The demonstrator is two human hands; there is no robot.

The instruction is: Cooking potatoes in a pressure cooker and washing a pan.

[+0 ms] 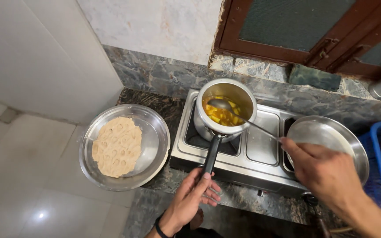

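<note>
One pot (225,110) sits on the left burner of one stove (261,145), with yellow food inside. The left hand (190,200) is closed around the pot's black handle (211,154) at the stove's front edge. The right hand (323,169) pinches one spoon (239,115), its bowl in the pot. One pan (327,136) sits on the right burner. One dish (153,141) with one dough (117,146) hangs over the counter's left edge.

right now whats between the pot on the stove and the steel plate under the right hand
In the head view, a flat steel panel of the stove top lies between the pot and the plate. The spoon's handle crosses above it to the right hand.
</note>
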